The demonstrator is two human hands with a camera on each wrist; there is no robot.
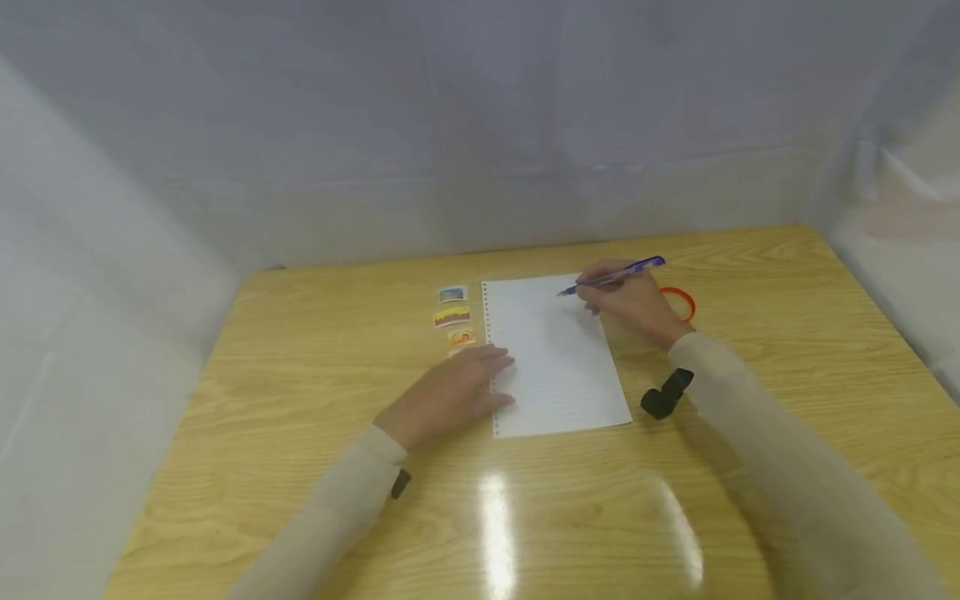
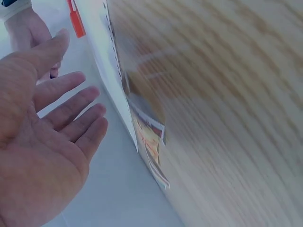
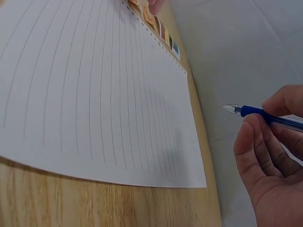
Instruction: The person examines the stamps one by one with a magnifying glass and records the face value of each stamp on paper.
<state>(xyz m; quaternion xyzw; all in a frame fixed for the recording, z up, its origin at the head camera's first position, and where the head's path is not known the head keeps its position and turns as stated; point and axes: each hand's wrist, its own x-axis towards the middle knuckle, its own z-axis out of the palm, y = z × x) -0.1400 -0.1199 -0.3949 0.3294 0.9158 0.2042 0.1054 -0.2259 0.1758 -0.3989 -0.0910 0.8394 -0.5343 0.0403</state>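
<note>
A sheet of lined paper [image 1: 555,367] with a punched left edge lies on the wooden table. Above its upper right part, my right hand [image 1: 626,300] pinches a blue pen [image 1: 626,273] between thumb and fingers. In the right wrist view the pen's pale tip [image 3: 232,109] points left, toward the paper's far end. My left hand [image 1: 468,387] is at the sheet's left edge, its fingers extended and overlapping the margin. The left wrist view shows that palm [image 2: 45,156] with nothing in it. Just beyond these fingers are small picture stickers, the nearest an orange one [image 1: 461,337].
A yellow and red sticker [image 1: 452,317] and a blue-green one [image 1: 453,293] lie in a column left of the paper. Partly behind my right hand is a red ring [image 1: 681,302]. Pale sheeting [image 1: 487,200] hangs behind the table [image 1: 315,358].
</note>
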